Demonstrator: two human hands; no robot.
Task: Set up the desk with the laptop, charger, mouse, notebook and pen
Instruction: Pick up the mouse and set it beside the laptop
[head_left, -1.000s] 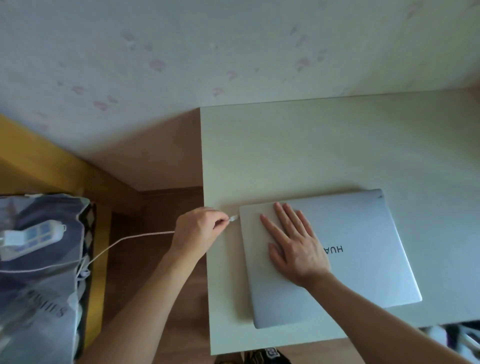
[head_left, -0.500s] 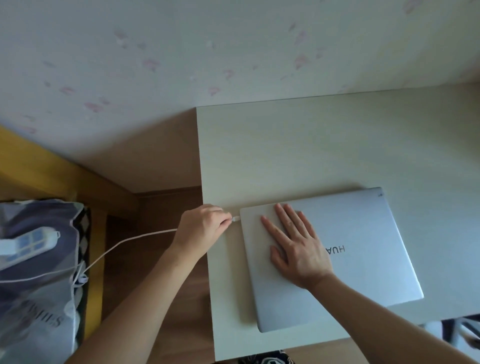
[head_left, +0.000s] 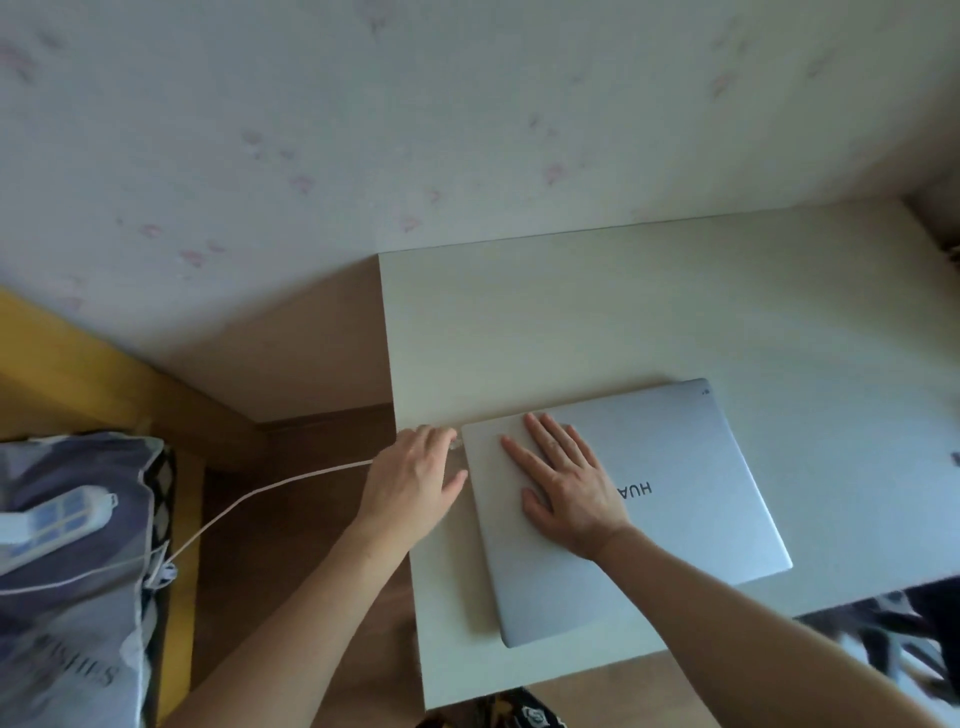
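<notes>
A closed silver laptop (head_left: 691, 467) lies on the pale desk (head_left: 623, 312) near its front left corner. My right hand (head_left: 566, 488) rests flat on the lid with its fingers spread. The white charger cable (head_left: 270, 488) runs in from the left, and its plug (head_left: 456, 444) sits at the laptop's left edge. My left hand (head_left: 410, 483) is over the cable end beside the laptop, fingers loosened, the thumb apart from the plug. No mouse, notebook or pen is in view.
A white power strip (head_left: 57, 514) lies on a grey printed bag (head_left: 67, 623) at the left, with the cable leading to it. A yellow wooden frame (head_left: 62, 358) runs behind the bag. The desk's left edge drops to a wooden floor.
My left hand pushed the plug up to the laptop's left edge, then loosened from a pinch to a flatter shape. My right hand stayed flat on the lid.
</notes>
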